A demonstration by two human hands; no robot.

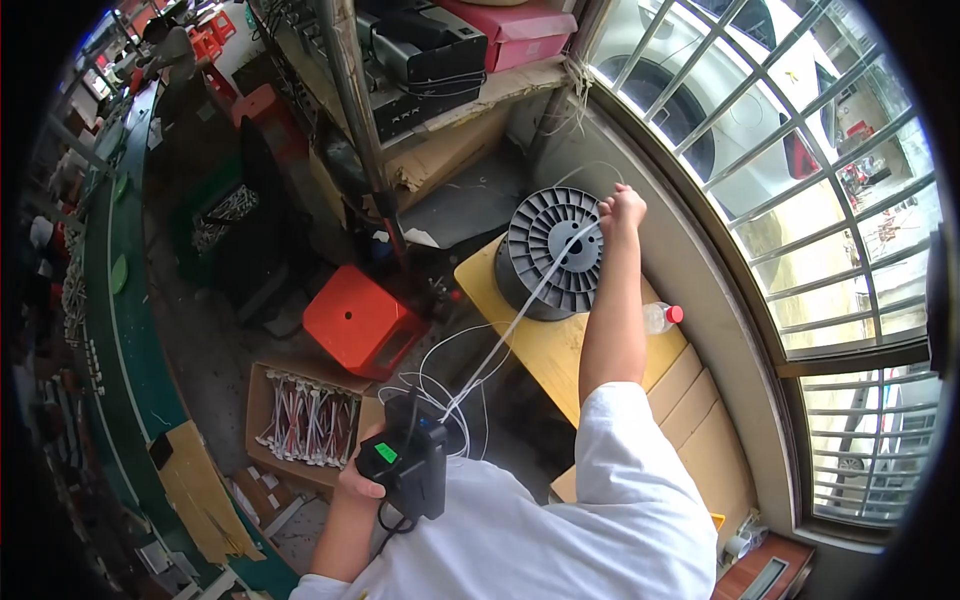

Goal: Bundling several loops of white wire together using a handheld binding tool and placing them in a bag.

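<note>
My right hand [622, 211] reaches out far right, over the edge of a black cable reel [540, 292]. Its fingers are closed round a white cable [520, 318], which runs as taut strands across the reel and back toward my body. Loose loops of the cable hang near the strands' lower end. My left hand [358, 482] is low at the left, against the side of a black box-shaped device [422, 478] with a green patch. The thumb is bent; the device hides the other fingers, and what they grip cannot be made out.
The reel stands on a yellow tabletop [560, 358], near a clear bottle [657, 318] with a red cap. A red stool [362, 318] and a carton of wire bundles [262, 425] are at the left. Beyond them runs a green bench [120, 370]. A barred window [780, 130] borders the right.
</note>
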